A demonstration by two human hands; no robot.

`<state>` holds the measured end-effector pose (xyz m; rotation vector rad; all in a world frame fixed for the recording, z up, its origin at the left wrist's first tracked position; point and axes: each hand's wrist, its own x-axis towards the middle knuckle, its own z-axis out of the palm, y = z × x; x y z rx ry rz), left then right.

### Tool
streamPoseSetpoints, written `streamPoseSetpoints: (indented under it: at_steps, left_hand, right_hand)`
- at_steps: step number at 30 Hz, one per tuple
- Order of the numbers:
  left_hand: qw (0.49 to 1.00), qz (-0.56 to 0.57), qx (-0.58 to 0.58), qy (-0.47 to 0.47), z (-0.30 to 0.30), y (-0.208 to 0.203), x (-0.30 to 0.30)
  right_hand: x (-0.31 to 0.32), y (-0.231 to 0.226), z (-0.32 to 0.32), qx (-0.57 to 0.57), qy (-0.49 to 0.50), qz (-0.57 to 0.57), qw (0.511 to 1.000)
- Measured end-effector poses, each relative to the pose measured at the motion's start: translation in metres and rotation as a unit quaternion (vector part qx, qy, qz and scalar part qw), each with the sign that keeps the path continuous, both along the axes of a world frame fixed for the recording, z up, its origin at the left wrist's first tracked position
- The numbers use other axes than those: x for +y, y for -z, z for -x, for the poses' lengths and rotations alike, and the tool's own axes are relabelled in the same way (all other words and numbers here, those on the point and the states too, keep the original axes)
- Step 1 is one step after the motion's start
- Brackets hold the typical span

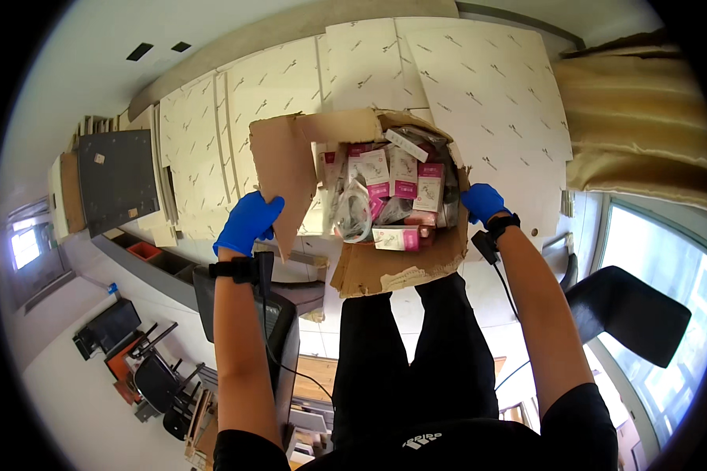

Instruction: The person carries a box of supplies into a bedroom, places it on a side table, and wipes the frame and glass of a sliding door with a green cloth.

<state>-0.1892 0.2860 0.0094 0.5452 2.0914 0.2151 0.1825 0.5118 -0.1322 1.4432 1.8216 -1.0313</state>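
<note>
Both hands in blue gloves, each on one side of an open cardboard box (pixel 385 271) held up in front of the body. Left hand (pixel 247 222) curled, fingers folded down, resting against the outer face of the box's long left flap (pixel 279 177); grip on the flap edge itself not clear from this angle. Right hand (pixel 483 202) pressed to the box's right wall, fingers wrapped round the edge, partly hidden by cardboard, so closed on the wall as far as I can see. Black straps with small modules on both wrists, cables running down the forearms. Box is packed with small white-and-pink cartons (pixel 404 177) plus a few clear plastic bags (pixel 353 212), near flap torn and hanging down. Behind the box: pale patterned panels (pixel 479 86). Dark chair (pixel 628 310) at the right, black legs below the box
</note>
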Motion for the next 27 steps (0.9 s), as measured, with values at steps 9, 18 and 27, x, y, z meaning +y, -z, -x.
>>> streamPoseSetpoints:
  at_steps: [9, 18, 27]
  left_hand:
    - [0.996, -0.037, 0.001, -0.082, 0.024, 0.024, -0.069]
    - [0.993, -0.037, 0.037, -0.108, 0.028, 0.013, -0.106]
    - [0.988, -0.056, 0.028, -0.139, 0.042, 0.011, -0.134]
  right_hand:
    - [-0.012, 0.001, 0.009, 0.018, 0.009, 0.014, 1.0]
    - [-0.023, 0.003, 0.013, -0.008, -0.018, 0.001, 1.0]
    - [-0.036, 0.0, 0.019, -0.007, -0.028, -0.017, 0.999]
